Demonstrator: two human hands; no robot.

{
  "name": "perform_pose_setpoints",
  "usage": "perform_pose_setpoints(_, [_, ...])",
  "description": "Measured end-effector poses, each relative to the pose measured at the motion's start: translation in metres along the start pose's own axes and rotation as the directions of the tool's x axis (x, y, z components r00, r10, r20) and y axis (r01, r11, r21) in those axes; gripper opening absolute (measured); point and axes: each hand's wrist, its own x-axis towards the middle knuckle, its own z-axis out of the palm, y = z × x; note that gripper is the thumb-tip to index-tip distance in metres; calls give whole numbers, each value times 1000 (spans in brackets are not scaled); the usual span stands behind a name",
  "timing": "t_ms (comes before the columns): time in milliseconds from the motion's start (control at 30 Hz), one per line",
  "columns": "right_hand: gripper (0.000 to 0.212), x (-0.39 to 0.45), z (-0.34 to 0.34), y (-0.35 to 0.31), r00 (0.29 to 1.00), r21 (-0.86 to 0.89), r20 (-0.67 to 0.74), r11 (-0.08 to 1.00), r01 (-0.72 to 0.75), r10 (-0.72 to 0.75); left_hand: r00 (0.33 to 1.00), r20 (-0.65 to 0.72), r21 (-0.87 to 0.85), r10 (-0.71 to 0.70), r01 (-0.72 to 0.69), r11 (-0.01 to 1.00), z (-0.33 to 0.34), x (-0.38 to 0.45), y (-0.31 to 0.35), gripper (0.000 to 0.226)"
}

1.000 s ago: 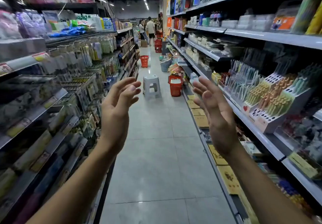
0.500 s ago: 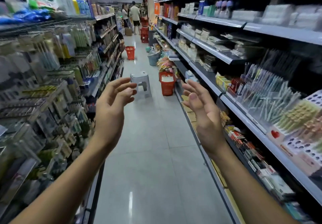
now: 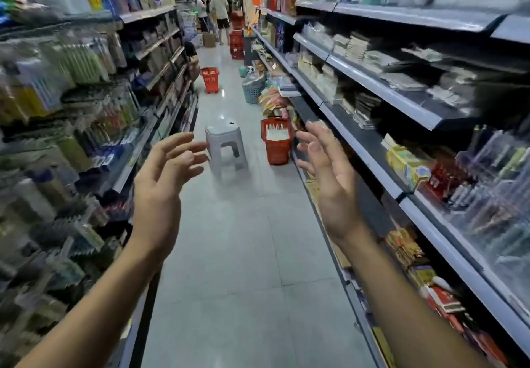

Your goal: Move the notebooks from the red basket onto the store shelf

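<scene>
A red basket (image 3: 276, 149) stands on the aisle floor ahead, against the foot of the right shelving, with pale notebooks (image 3: 277, 134) showing in its top. The store shelf (image 3: 370, 152) runs along the right side, its tiers loaded with stationery. Both my arms are raised in front of me. My left hand (image 3: 160, 184) hangs in the air with fingers spread and loosely bent, holding nothing. My right hand (image 3: 329, 178) is likewise empty, palm turned inward, fingers relaxed. Both hands are well short of the basket.
A grey plastic stool (image 3: 225, 149) sits mid-aisle just left of the basket. Farther on are another red basket (image 3: 210, 79), a grey basket (image 3: 252, 89) and piled goods on the floor. People (image 3: 219, 9) stand at the far end. Left shelving (image 3: 86, 104) narrows the aisle.
The view has moved forward down the aisle; the stool and red basket appear closer and larger. Both hands stay raised and empty, the fingers a little more spread.
</scene>
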Motion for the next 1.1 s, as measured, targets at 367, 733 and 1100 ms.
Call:
perform_pose_setpoints(367, [47,303,24,152,997,16,54,998,54,-55,1000,-18,28,-3,4,1000,60,282,-144,46])
perform_pose_setpoints(733, [41,645,97,330,1000,-7,5,1000,9,-9,997,73,10,-14,13,1000,82,643,-327,39])
perform_pose_setpoints(1100, [39,876,73,568,970,-38,-134,977,-210,203,962,176,92,-208,194,977,161,895,-547,46])
